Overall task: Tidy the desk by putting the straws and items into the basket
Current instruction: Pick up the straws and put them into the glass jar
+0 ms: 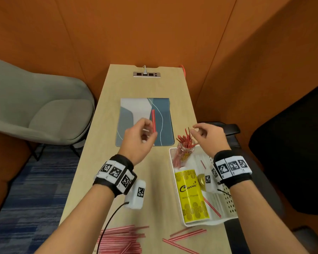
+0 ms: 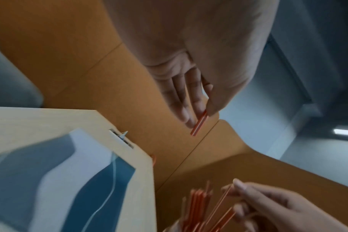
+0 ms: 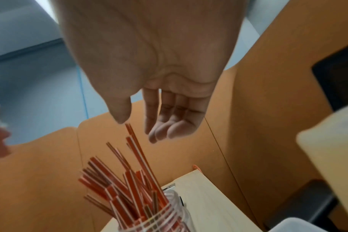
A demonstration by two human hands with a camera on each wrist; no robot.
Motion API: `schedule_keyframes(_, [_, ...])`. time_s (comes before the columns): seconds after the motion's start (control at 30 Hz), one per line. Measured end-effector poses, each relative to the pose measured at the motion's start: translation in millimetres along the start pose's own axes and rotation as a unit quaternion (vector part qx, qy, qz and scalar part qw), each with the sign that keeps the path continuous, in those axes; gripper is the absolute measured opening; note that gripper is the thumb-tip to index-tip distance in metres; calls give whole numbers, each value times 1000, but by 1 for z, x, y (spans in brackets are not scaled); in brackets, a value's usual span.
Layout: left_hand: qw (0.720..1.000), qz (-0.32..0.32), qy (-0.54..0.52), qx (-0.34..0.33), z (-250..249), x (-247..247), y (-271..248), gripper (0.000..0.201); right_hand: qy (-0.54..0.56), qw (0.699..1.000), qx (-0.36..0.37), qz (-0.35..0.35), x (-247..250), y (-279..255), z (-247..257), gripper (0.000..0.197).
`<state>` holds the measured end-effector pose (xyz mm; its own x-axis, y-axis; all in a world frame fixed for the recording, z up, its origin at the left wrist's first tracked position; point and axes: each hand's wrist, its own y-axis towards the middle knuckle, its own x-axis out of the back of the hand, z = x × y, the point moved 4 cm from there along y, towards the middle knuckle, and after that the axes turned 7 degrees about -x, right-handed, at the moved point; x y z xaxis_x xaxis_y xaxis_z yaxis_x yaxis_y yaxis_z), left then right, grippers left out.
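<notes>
Left hand pinching one thin red-and-white striped straw upright above the desk, probably ready for the clear glass jar in the white perforated plastic basket. Right hand relaxed, holding nothing, just over the jar. Loose red straws waiting on the near edge of the desk.

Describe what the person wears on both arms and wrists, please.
Both forearms are bare, with no sleeves. Each wrist carries a black band with white square tags printed in black patterns. A white box with a black cable hangs under the left wrist.
</notes>
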<state>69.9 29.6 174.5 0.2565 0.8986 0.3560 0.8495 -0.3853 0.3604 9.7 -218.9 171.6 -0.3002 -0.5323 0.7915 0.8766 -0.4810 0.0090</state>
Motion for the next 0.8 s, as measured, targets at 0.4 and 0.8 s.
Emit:
schedule_keyframes(0.4, [986, 121, 61, -94, -56, -91, 66, 23, 208, 973, -42, -93, 39, -53, -31, 13])
schedule_keyframes(0.8, [974, 139, 146, -106, -12, -120, 50, 5, 229, 973, -22, -23, 26, -67, -30, 13])
